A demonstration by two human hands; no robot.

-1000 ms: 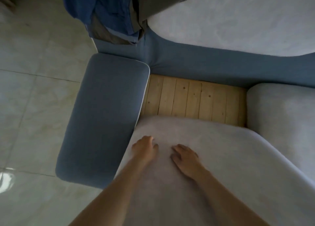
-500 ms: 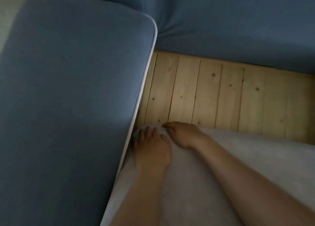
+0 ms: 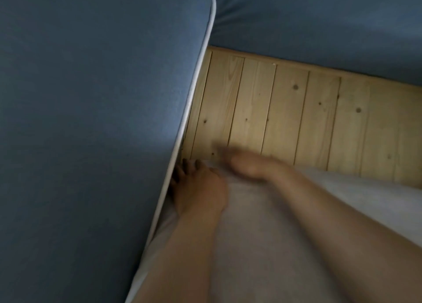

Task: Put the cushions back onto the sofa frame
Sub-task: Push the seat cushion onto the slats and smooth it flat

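Slats (image 3: 296, 111) of bare pine lie just past the left hand (image 3: 201, 190) and the right hand (image 3: 246, 168), and that uncovered strip is what the coming push turns on. The pale grey seat cushion (image 3: 285, 245) sits under both palms and forearms, on the boards but short of its place. Its far edge crosses the view right at the fingertips, and beyond it the boards run on to the foot of the blue backrest (image 3: 319, 24). So the gap to close lies straight ahead of the fingers, away from the person. The cushion's far edge runs crosswise to that line, roughly parallel with the backrest.

The left hand lies flat on the cushion's far left corner. Its fingers (image 3: 180, 172) are straight and slightly spread, their tips at the white piping (image 3: 182, 131) of the blue armrest (image 3: 91, 120), which rises right alongside them. The right hand rests just beside it, a little farther forward, at the cushion's edge. It is smeared by blur, so I cannot tell whether its fingers are straight or curled over the edge.

By my reading the step in hand is seating this cushion, and the next move calls for a forward shove. The right hand is nearer the backrest. The left is hemmed in, and the likely snag is the corner binding against the armrest.
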